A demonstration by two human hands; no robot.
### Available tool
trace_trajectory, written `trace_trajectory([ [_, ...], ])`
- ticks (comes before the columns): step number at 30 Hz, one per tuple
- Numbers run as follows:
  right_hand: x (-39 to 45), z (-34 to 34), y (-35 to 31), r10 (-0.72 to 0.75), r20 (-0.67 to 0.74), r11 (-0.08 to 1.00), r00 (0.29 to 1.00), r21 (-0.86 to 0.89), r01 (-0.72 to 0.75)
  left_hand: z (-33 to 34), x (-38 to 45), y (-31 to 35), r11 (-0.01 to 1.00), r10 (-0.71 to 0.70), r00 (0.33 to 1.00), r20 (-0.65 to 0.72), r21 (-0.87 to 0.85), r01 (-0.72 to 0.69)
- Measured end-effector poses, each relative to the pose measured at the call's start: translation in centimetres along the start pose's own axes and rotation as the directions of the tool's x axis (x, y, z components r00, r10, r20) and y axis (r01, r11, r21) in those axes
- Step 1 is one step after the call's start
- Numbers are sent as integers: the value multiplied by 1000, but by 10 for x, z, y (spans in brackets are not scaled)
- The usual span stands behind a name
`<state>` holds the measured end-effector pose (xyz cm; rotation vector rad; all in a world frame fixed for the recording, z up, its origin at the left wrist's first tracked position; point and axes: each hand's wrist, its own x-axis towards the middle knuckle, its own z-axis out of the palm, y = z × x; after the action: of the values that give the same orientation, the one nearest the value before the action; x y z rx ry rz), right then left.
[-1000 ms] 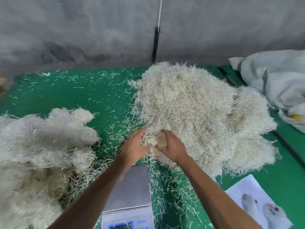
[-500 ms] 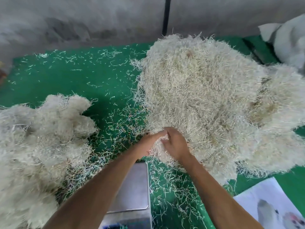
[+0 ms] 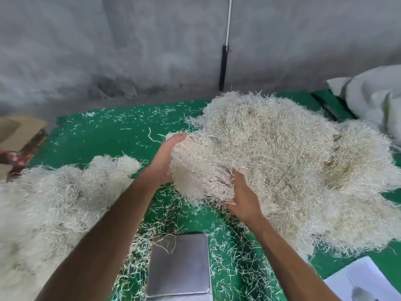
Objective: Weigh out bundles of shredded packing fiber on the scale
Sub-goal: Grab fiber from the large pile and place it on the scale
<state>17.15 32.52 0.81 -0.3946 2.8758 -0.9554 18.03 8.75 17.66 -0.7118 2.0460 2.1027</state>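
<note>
Left hand (image 3: pixel 165 158) and right hand (image 3: pixel 243 197) cup a fiber clump (image 3: pixel 195 168) between spread palms; beneath them, the scale's steel pan (image 3: pixel 180 266) holds one stray strand.

We have one view only, from a camera worn on the head, looking forward and down, close over the green table (image 3: pixel 112 135). Its far edge meets a grey wall (image 3: pixel 108 51); the near edge is out of view.
</note>
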Motion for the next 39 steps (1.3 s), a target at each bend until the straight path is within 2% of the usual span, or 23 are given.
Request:
trace_trajectory([
  [3,-7,-11,2,83,33,991,996,-108,-79,-6,-14,19,1000,13,1000,-17,11,-13],
  [7,-9,-23,-25,117,40,992,992,-55,-115,-5,-19,27,999,39,999,-19,-10,-40],
  [9,-3,-22,-41,140,96,989,985,-55,-136,8,-24,26,1000,22,999,46,19,-22],
  [11,0,-22,-52,166,138,985,976,34,-172,22,-28,23,999,-6,988,154,45,0],
  [14,3,-26,-48,152,157,981,976,100,-169,37,-35,30,998,-58,964,259,10,57],
  [17,-9,-34,-21,159,186,969,970,158,-189,35,-38,51,998,14,994,106,-57,-8],
  [20,-24,-34,15,277,207,958,938,10,-285,16,-22,57,987,13,1000,-7,-162,-14],
  [21,-28,-34,22,336,192,940,922,-1,-342,9,-17,58,983,11,999,-46,-183,-19],
  [22,-31,-34,28,331,192,937,924,50,-346,5,-14,58,985,13,996,-85,-170,-27],
  [25,-36,-40,12,213,276,975,937,10,-224,10,-6,51,993,15,998,-54,-118,-22],
  [27,-27,-47,-16,183,202,966,962,146,-214,18,0,47,988,-9,999,-53,-156,0],
  [28,-24,-55,-32,127,143,978,982,149,-148,20,4,46,977,-14,997,-73,-213,-2],
  [30,-13,-67,-54,16,69,1000,997,-24,-15,20,8,49,948,14,997,-72,-316,-36],
  [31,-7,-74,-58,-17,44,991,999,-132,23,18,10,53,936,35,997,-67,-349,-56],
  [33,0,-85,-64,-36,39,973,999,-225,43,13,13,60,918,95,994,-59,-380,-111],
  [36,-1,-97,-76,-62,34,977,997,-201,68,5,15,70,901,189,981,-49,-389,-193],
  [39,-4,-106,-94,-100,-95,982,990,-173,82,-1,5,72,924,180,983,-31,-339,-180],
])
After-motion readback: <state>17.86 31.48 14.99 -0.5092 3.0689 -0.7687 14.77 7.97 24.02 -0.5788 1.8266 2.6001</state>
